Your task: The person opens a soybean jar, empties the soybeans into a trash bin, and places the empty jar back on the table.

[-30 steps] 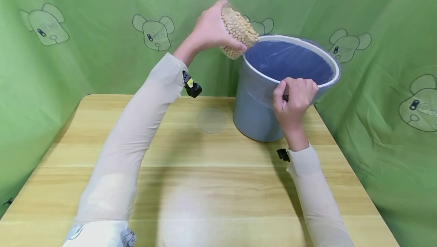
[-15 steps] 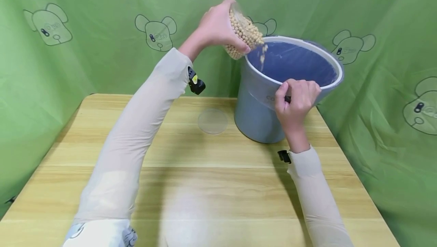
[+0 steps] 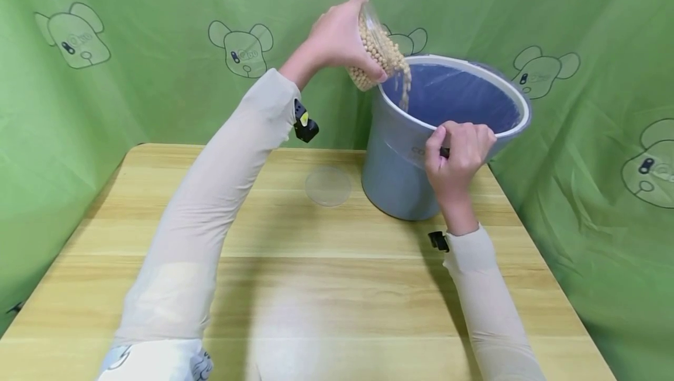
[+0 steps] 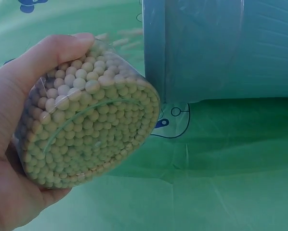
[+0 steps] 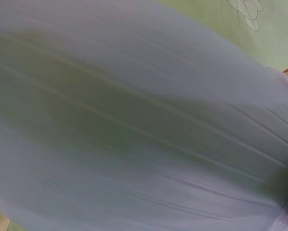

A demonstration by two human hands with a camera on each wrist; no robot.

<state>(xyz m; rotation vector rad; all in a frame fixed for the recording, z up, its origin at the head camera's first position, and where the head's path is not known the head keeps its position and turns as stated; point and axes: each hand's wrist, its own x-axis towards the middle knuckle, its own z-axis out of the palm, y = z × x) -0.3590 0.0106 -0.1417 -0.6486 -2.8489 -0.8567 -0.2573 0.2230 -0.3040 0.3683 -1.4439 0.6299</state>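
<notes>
My left hand [image 3: 342, 35] grips a clear jar [image 4: 91, 120] of round pale beans, tipped sideways with its mouth over the left rim of a grey-blue trash can [image 3: 392, 164]. Beans [image 3: 405, 91] stream from the mouth down into the can, which is lined with a clear bag. In the left wrist view the jar's base faces the camera, with beans packed against it. My right hand [image 3: 458, 150] holds the near rim of the can, fingers curled over it. The can's side fills most of the right wrist view. The bottom inside the can is hidden.
A clear round lid [image 3: 328, 186] lies flat on the wooden table [image 3: 316, 293], left of the can. Green cloth [image 3: 158, 88] printed with cartoon heads hangs behind the table and on both sides.
The jar has tilted further and shifted slightly right in my left hand. Beans, at rest in it one second ago, now pour out in a thickening stream. My right hand keeps its hold.
</notes>
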